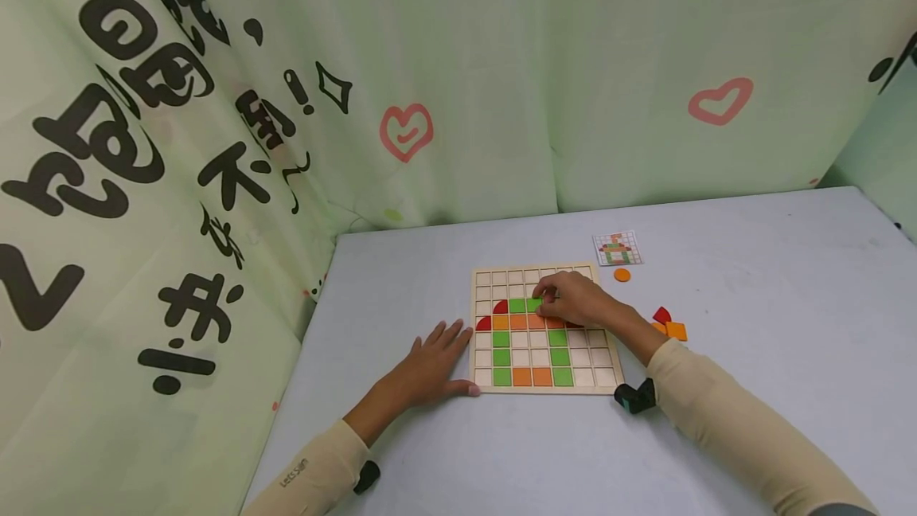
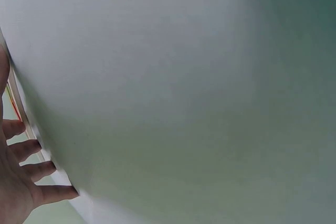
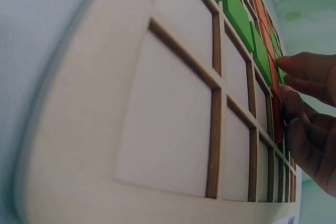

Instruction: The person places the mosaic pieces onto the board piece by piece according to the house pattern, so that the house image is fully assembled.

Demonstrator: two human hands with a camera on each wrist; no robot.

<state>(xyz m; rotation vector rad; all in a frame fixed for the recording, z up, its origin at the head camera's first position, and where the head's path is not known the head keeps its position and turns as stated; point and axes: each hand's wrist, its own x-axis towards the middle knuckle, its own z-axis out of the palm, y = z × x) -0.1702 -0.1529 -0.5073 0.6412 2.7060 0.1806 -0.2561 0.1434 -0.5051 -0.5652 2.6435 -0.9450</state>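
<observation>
A wooden grid board (image 1: 501,283) lies on the table, partly filled with green, orange and red flat tiles. My right hand (image 1: 569,298) is over its upper middle, with thumb and fingertips pinching a green tile (image 1: 533,305) at the row above the orange tiles (image 1: 536,322). In the right wrist view, green (image 3: 280,73) shows between the fingertips of the right hand (image 3: 310,114). That hand hides part of the board's upper right. My left hand (image 1: 435,365) rests at the board's left edge, fingers spread and straight; the left wrist view shows the left hand (image 2: 21,182) beside it.
Behind the board's right corner are a pattern card (image 1: 618,249) and an orange disc (image 1: 622,275). Loose orange tiles (image 1: 676,331) and a red piece (image 1: 662,314) lie right of the board, close to my right forearm. A green curtain (image 1: 487,86) hangs behind the table.
</observation>
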